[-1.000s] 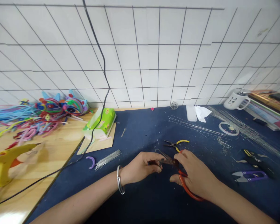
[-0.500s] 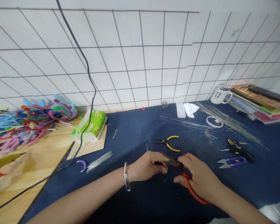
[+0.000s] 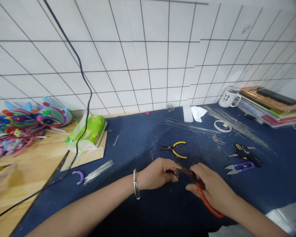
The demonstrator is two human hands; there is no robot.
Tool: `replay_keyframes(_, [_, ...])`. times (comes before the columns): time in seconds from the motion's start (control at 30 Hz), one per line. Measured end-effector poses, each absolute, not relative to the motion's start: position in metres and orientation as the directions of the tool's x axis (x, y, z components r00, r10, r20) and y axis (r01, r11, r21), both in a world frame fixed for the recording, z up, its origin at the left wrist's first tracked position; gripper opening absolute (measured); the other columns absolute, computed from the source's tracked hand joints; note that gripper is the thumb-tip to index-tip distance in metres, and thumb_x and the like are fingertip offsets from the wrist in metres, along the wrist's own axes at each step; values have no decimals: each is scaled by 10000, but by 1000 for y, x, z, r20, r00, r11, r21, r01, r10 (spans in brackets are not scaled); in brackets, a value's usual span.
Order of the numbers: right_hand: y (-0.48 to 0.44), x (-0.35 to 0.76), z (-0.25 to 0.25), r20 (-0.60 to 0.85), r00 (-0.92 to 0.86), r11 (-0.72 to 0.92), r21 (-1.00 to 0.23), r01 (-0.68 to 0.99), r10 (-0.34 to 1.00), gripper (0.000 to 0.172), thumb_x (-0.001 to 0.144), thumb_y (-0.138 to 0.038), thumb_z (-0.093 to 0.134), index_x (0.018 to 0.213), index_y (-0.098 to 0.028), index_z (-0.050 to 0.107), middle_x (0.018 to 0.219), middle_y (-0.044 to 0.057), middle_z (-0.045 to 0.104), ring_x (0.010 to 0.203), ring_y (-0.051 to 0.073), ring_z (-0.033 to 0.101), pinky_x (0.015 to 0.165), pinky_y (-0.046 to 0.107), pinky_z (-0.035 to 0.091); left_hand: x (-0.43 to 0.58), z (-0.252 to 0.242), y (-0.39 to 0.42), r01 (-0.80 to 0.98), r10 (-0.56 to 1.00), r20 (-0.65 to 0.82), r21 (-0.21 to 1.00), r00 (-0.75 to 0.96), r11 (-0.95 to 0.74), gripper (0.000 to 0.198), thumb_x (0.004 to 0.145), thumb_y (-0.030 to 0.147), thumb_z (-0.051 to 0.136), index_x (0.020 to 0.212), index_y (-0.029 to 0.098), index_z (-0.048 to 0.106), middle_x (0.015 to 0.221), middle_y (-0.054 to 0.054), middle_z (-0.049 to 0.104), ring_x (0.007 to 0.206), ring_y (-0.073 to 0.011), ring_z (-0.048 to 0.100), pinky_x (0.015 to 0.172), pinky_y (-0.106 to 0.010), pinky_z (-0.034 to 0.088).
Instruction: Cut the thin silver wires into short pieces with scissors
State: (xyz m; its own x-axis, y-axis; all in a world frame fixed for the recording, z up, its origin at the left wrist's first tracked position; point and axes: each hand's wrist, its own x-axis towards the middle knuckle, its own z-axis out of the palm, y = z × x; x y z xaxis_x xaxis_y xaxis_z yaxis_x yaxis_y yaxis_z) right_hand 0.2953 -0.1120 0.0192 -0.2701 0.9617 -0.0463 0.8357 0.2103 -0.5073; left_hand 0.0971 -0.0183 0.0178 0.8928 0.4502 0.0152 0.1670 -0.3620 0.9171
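My right hand (image 3: 213, 189) is wrapped around the red handles of a pair of pliers (image 3: 210, 206). Their dark jaws point left toward the fingertips of my left hand (image 3: 159, 174), which are pinched together by the jaw tips. What the left fingers hold is too small and dark to make out. A silver bangle (image 3: 136, 184) circles the left wrist. Just beyond the hands, yellow-handled needle-nose pliers (image 3: 173, 147) lie open on the dark blue cloth (image 3: 133, 131).
Left of the hands lie a bundle of cut wires (image 3: 98, 172) and a purple curved piece (image 3: 81, 177). Purple snips (image 3: 244, 167), a black-and-yellow tool (image 3: 248, 154) and long wires (image 3: 236, 123) are at right. A black cable (image 3: 88, 105) hangs across the left side.
The view has shifted slightly, so the table things appear further left. Both hands stay together around the pliers' jaws, with hardly any change in grip.
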Motion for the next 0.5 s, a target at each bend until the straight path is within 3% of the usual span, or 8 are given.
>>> replay_keyframes(0.2, [-121,301,11,-106,-156,59,-612,789,982,129,831,-276,444,733,-203,402,697,-25,454,628,116,425,578,232,327,112,11,-16,171,398,-76,962,914,-210,157,729,107,553,847,145,648,706,-4,604,669,-107,558,644,-204,443])
replay_keyframes(0.33, [-131,309,6,-180,-101,-48,-673,738,978,146,832,-277,439,711,-201,406,645,-41,425,575,99,394,534,214,314,125,5,-15,158,297,-150,987,943,-3,276,716,117,573,977,184,628,674,10,600,620,-97,549,611,-206,440])
replay_keyframes(0.5, [-138,313,4,-167,-90,-57,-715,697,982,137,832,-284,443,728,-194,437,628,-43,408,555,90,371,521,204,310,132,2,-14,151,200,-179,977,963,149,326,706,151,605,1028,198,617,657,8,596,597,-97,548,610,-221,434])
